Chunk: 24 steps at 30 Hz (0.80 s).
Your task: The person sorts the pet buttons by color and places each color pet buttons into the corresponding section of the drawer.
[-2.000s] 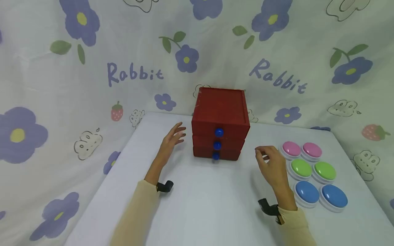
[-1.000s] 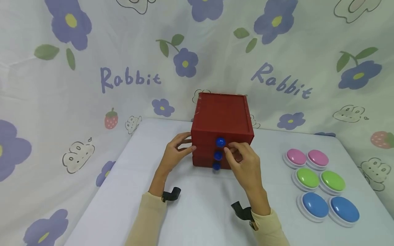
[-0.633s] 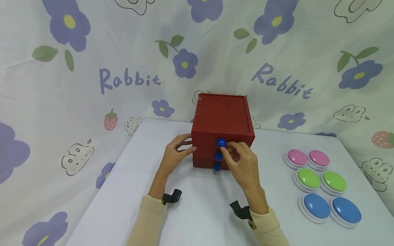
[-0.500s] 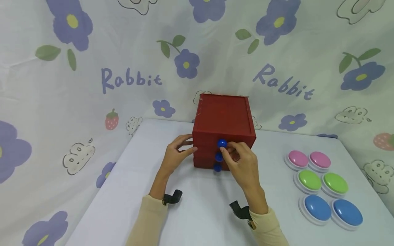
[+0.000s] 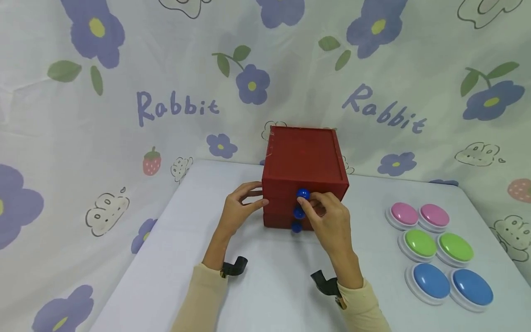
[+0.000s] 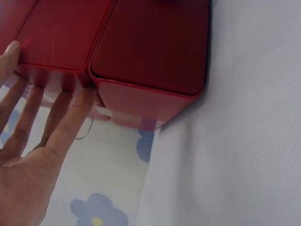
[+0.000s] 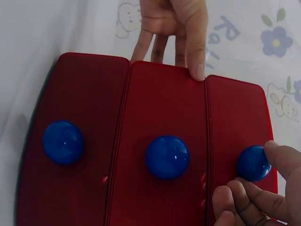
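Observation:
A red chest of three drawers [image 5: 304,154] stands at the back of the white table, its drawers closed. Each drawer front has a round blue knob; the top knob [image 5: 303,192] is between the thumb and fingers of my right hand [image 5: 333,226]. The right wrist view shows this pinch at the top knob [image 7: 254,164], with the middle knob [image 7: 168,157] and bottom knob [image 7: 63,142] untouched. Against the chest's left side, my left hand [image 5: 237,212] lays fairly straight fingers [image 6: 70,123], its thumb on the front edge. Some right fingertips are hidden behind the knob in the head view.
To the right on the table [image 5: 265,295] sit paired push buttons with white bases: pink [image 5: 404,213], green [image 5: 420,243] and blue [image 5: 432,280]. A flowered cloth [image 5: 174,60] hangs close behind the chest. Both wrists wear black camera mounts [image 5: 235,266].
Over two seconds, my right hand has moved left from near the buttons and taken the top knob. My left hand has come to the chest's left side. The drawers look unchanged.

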Available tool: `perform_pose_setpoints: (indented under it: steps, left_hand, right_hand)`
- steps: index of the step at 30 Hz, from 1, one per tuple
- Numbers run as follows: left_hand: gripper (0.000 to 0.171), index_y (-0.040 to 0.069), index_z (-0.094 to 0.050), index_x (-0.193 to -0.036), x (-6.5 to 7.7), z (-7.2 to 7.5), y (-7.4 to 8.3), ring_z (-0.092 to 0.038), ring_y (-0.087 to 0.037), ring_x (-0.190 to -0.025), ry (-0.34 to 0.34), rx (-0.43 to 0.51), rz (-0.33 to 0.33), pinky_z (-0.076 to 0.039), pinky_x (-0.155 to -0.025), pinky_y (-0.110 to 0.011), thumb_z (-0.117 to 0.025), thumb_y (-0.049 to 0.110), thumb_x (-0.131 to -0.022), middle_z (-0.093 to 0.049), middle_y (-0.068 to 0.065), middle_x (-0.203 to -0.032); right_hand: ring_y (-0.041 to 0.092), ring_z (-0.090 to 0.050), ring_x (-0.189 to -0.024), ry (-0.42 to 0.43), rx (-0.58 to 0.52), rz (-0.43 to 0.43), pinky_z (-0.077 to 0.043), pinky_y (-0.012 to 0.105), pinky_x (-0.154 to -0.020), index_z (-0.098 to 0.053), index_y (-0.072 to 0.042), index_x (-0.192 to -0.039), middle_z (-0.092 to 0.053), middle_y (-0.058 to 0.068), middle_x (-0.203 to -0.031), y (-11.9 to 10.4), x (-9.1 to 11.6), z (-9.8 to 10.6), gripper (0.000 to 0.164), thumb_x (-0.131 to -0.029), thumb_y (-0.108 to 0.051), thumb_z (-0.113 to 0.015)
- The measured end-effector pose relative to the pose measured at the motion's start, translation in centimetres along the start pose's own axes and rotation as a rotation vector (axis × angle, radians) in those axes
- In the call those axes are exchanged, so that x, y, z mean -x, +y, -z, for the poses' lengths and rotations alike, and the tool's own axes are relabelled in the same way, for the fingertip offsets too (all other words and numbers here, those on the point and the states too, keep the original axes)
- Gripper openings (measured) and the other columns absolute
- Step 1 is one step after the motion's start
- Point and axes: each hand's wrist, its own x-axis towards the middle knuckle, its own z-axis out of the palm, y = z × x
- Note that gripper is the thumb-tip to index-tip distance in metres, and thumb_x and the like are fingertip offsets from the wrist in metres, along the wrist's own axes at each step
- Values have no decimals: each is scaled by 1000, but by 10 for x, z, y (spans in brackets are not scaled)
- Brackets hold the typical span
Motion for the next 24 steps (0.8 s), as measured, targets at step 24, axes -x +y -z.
perform_pose_setpoints:
  steps: [24]
  left_hand:
    - [49, 12, -62, -135, 2, -1, -5, -60, -27, -119, -11, -9, -11, -55, -93, -39, -78, 13, -89, -60, -1, -133]
  right_hand:
    - [10, -59, -68, -20, -65, -83, -53, 25, -59, -77, -3, -90, -62, -1, -77, 0, 5, 2, 22, -86, -24, -82]
